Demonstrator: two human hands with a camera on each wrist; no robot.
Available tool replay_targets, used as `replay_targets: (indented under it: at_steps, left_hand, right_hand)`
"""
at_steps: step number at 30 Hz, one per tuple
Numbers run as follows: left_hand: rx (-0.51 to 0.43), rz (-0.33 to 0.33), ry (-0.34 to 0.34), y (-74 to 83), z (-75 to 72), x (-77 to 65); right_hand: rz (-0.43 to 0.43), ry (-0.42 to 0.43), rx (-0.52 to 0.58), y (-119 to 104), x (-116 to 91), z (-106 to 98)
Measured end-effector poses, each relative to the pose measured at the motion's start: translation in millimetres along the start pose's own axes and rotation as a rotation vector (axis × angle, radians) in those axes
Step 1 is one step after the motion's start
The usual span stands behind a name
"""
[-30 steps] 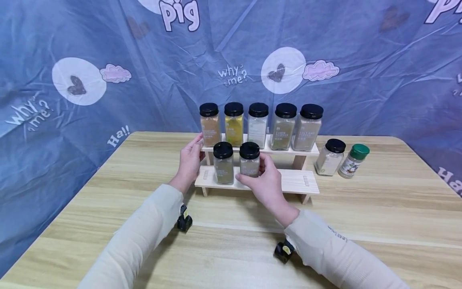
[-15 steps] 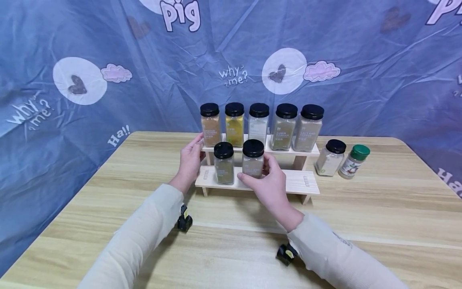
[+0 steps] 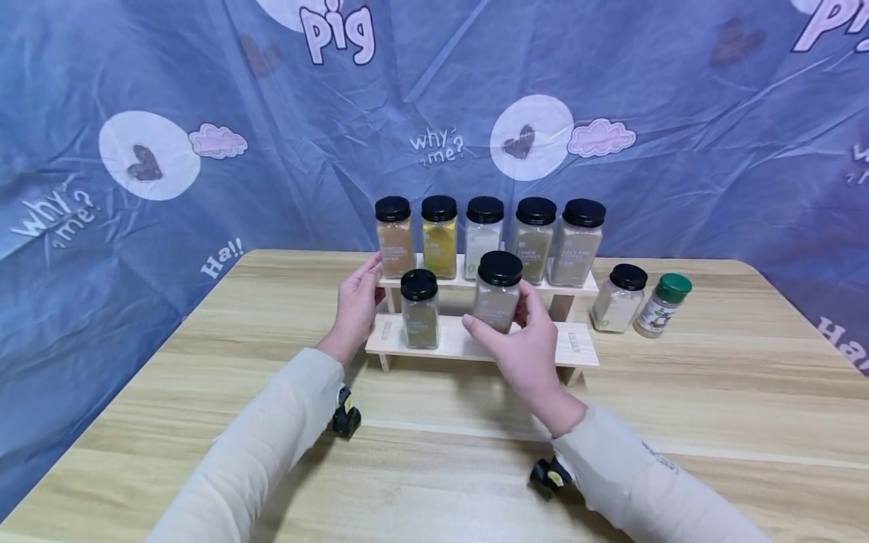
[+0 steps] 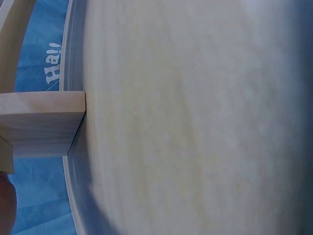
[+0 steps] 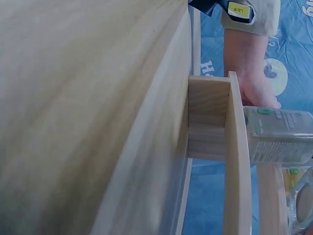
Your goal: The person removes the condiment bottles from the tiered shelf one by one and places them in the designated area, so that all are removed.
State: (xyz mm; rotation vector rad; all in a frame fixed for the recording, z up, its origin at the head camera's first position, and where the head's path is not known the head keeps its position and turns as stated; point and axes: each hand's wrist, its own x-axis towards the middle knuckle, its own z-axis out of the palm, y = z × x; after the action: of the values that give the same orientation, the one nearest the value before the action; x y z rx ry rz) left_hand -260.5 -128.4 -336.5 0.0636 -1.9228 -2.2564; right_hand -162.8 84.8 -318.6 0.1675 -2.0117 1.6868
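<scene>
My right hand (image 3: 526,339) grips a square spice jar (image 3: 498,292) with a black lid and greyish powder, thumb at the front and fingers around its right side. The jar overlaps the middle of the lower shelf (image 3: 468,348) of a two-tier wooden rack, and its lid covers part of a jar behind. At the rack's left end, my left hand (image 3: 356,305) holds the upper shelf (image 3: 434,281), some fingers hidden behind it. A cumin-coloured jar (image 3: 420,309) stands on the lower shelf, left of the held one; the right wrist view shows this jar (image 5: 279,134) too.
Several black-lidded spice jars line the upper shelf, from an orange one (image 3: 395,237) to a greyish one (image 3: 577,241). Right of the rack, a black-lidded jar (image 3: 619,299) and a green-capped shaker (image 3: 662,305) stand on the wooden table (image 3: 434,467). A blue printed cloth (image 3: 305,151) hangs behind.
My right hand has moved the gripped jar rightward, away from the other lower-shelf jar, and somewhat up towards the camera. The left hand keeps its place on the rack.
</scene>
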Motion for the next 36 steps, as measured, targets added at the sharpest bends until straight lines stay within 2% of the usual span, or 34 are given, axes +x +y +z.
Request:
replay_targets:
  at_steps: [6,15,21,31,36]
  left_hand:
    - [-0.011,0.015,0.002,-0.7,-0.2,-0.6]
    - [0.003,-0.001,-0.002,0.0,-1.2,-1.7]
    - [-0.011,0.002,-0.01,-0.6,-0.8,-0.9]
    - [-0.012,0.008,-0.009,-0.1,-0.7,-2.1]
    - [-0.006,0.018,0.0,-0.7,-0.6,-2.1]
  right_hand:
    - [-0.08,0.052,-0.001,-1.9,1.4,-5.5]
    - [-0.116,0.068,0.018,-4.6,1.0,-15.0]
    - [-0.152,0.087,0.075,-6.1,0.6,-23.7]
    - [-0.295,0.131,0.091,-4.8,4.1,-41.1]
    - [-0.27,0.155,0.091,-3.2,4.9,-50.3]
